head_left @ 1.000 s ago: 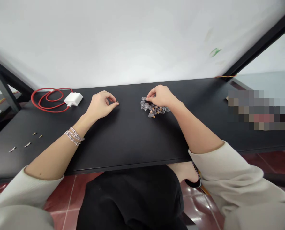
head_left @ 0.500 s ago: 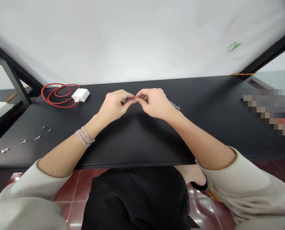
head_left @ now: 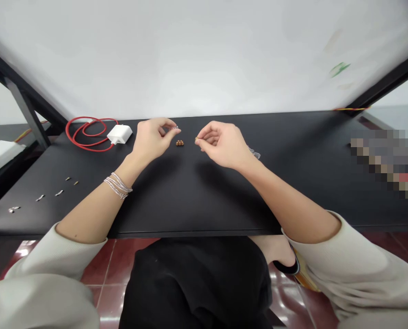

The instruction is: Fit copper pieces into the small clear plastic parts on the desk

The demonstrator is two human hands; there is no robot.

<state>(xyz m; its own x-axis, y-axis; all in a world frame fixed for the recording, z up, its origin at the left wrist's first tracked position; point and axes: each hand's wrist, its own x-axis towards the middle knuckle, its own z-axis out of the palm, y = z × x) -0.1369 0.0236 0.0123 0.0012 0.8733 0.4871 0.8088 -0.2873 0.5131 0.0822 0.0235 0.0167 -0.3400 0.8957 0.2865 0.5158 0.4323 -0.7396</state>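
Above the black table, my left hand pinches a small shiny, pale piece between thumb and forefinger; most of it is hidden by the fingertips. My right hand is closed in a pinch on a small golden-brown bead. Between the hands, nearer the left fingertips, a little cluster of brown beads lies on the table. Clear plastic pieces show partly from behind my right wrist.
A white charger with a coiled red cable lies at the back left. Several tiny metal pieces are scattered at the left. A white box stands at the far left. A pixelated object sits at the right.
My hands, whose fingertips met before, have moved apart, the left going left and slightly up. The brown beads on the table and the bead in my right fingers now show.
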